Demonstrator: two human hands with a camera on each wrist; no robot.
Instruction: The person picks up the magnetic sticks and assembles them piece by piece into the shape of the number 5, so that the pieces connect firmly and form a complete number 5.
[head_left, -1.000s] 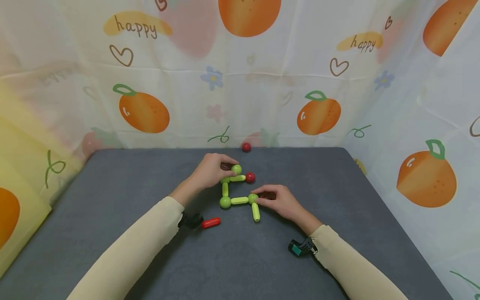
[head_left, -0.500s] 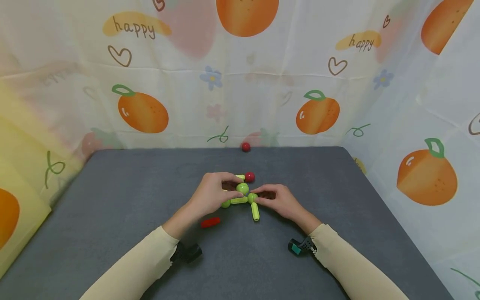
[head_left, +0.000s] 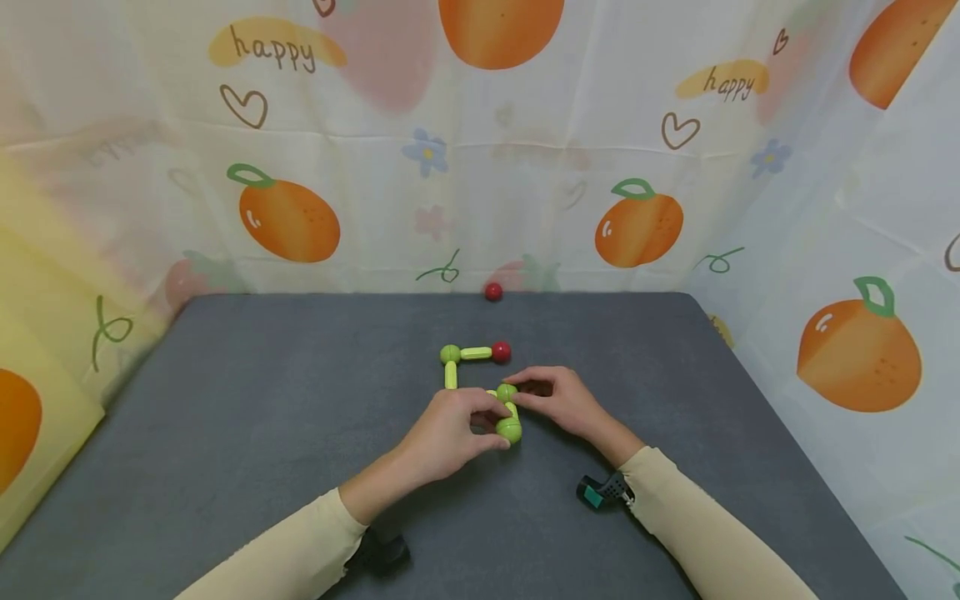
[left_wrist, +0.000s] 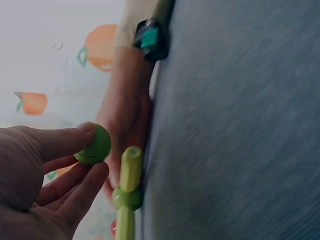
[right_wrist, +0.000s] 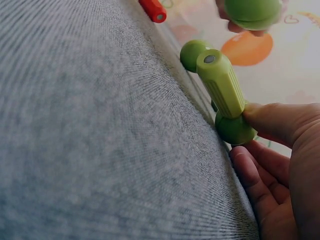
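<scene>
My left hand (head_left: 450, 429) pinches a green ball (left_wrist: 97, 147) between thumb and fingers. In both wrist views that ball is apart from the bare end of a yellow-green rod (right_wrist: 222, 85). My right hand (head_left: 558, 404) pinches another green ball (right_wrist: 235, 129), to which this rod is joined. The same joined chain runs back to a yellow-green rod (head_left: 451, 375), a green corner ball (head_left: 450, 354), a further rod (head_left: 476, 353) and a red ball (head_left: 501, 352). My left hand covers part of the chain in the head view.
Near the table's far edge lies a loose red ball (head_left: 492, 292). A red rod (right_wrist: 154, 11) shows in the right wrist view; in the head view it is hidden behind my left hand. A printed curtain (head_left: 480, 192) stands behind the dark grey table (head_left: 262, 400).
My left hand has brought its green ball from the chain's far side toward me, to near the front rod's end. My right hand has stayed on its ball.
</scene>
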